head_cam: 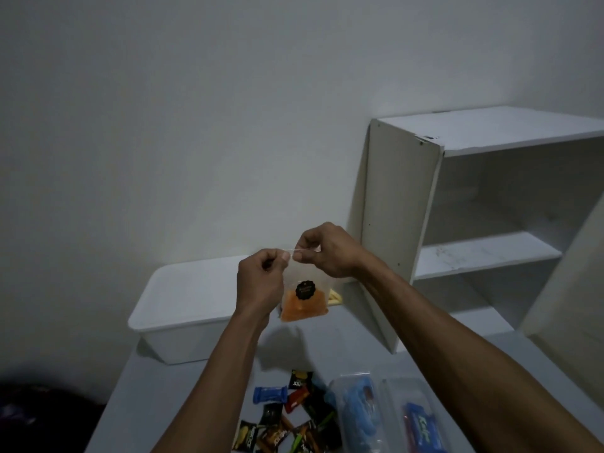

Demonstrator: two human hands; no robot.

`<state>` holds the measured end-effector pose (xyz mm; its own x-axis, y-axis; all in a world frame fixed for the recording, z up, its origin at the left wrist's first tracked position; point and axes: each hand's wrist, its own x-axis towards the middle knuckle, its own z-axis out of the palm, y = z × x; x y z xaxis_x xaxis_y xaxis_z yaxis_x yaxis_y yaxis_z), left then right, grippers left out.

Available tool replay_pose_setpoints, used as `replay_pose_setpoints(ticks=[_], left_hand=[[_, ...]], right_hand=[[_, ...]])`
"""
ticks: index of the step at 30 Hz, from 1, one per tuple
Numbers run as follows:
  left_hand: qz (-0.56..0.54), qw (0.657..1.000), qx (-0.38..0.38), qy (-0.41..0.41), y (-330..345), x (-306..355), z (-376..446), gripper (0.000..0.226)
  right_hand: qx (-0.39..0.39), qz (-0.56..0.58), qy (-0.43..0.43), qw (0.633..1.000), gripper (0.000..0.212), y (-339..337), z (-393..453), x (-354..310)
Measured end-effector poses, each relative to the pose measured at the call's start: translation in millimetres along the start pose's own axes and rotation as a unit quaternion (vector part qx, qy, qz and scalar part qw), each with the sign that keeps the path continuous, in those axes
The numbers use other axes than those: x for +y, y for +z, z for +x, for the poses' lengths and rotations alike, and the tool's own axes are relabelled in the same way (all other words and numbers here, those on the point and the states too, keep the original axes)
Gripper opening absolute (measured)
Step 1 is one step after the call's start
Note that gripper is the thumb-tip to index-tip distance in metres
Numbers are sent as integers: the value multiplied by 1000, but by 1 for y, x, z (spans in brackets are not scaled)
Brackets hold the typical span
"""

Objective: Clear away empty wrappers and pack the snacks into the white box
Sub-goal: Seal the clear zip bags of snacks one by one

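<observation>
Both hands pinched shut on the top seam of a clear bag (302,297): left hand (260,282) on the near-left corner, right hand (327,251) on the far-right corner, thumb and fingertips closed on a thin strip of film and nothing else. Bag hanging below the grip, orange snack settled at the bottom under a dark round label, clear of the counter (183,400). White box (183,308) behind and below the left hand, lid apparently on; hard to tell if sealed. Loose sweets (294,416) and two clear trays (379,416) well below the grip, toward the near edge. Likely risks: pulling the corners apart too sharply and splitting the seam, scattering the contents over the sweets underneath; slick film sliding out of so narrow a pinch, dropping the bag; one-sided release tipping it so the snack spills. Packing possibly stalled too, with the box lid seemingly in place and both hands occupied.
</observation>
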<state>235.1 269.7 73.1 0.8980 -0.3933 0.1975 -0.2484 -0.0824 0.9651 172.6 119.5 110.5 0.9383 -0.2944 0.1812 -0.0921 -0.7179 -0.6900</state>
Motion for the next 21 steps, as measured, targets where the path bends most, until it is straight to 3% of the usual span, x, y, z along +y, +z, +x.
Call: replay_pose_setpoints(ticks=[21], left_hand=[[-35,999,28,-16,17,7,16,10]], right_hand=[[8,92,30,995,15,-28,6,25]])
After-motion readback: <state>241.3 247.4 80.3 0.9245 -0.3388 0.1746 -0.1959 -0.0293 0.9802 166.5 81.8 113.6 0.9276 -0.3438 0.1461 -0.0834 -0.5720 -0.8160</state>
